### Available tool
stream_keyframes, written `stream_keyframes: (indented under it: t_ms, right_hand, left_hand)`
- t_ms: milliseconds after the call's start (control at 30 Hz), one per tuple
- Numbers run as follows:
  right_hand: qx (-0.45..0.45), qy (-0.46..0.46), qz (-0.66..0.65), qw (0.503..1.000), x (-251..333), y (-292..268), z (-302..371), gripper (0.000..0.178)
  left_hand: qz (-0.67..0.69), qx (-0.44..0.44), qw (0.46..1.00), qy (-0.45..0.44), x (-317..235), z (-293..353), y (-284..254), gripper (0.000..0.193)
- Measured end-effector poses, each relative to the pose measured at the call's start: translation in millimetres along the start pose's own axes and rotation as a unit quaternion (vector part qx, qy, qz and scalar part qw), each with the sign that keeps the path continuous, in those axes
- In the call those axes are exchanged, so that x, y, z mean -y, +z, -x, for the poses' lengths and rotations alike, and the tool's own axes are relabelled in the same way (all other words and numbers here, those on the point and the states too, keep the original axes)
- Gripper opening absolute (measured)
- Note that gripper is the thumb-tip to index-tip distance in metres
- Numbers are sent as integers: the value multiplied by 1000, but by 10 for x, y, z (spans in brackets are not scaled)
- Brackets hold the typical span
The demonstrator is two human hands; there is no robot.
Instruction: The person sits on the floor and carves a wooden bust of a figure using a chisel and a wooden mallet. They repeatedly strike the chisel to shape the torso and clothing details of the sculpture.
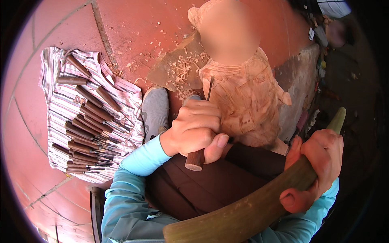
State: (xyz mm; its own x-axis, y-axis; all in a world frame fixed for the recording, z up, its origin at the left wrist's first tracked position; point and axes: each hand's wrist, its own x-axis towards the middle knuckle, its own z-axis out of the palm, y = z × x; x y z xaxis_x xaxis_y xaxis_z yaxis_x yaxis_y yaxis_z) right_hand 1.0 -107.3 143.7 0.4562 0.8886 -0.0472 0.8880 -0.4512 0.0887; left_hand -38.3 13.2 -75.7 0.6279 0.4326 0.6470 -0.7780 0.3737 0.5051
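Note:
My left hand (196, 125) is closed around the dark wooden handle of a carving chisel (195, 160). The chisel's thin metal blade points away from me, its tip at the chest of a carved wooden figure (249, 101). That figure is pale reddish-brown, with folds cut into its body; its head is blurred. In my right hand (324, 158) is a smooth, greenish-brown wooden club (239, 212), gripped near its narrow end. Its thick end reaches across my lap toward the lower left, apart from the chisel.
To the left, a striped shirt (54, 121) lies on the red tiled floor (129, 24) with several dark-handled chisels (87, 129) on it. Wood shavings (186, 67) are scattered beside the figure. My grey shoe (156, 107) stands between shirt and figure. Clutter lines the dark right edge.

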Motion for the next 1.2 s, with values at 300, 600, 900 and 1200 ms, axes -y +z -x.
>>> stream_keyframes:
  t_ms: [300,600,900,1200]
  right_hand:
    - [2,-83,80,993,23,63,33,75]
    - [-4,0,84,996,-226,43,721,55]
    - [-58,279,-7,958,-504,437,1582,63]
    - [-121,484,-274,822,-565,593,1667,24]
  left_hand:
    - [34,-196,980,11,71,80,-25,20]
    - [-349,191,917,-42,-191,-18,269,22]
    - [-496,373,701,-352,-130,354,-166,32]
    - [-472,354,724,-358,-241,431,112,29]
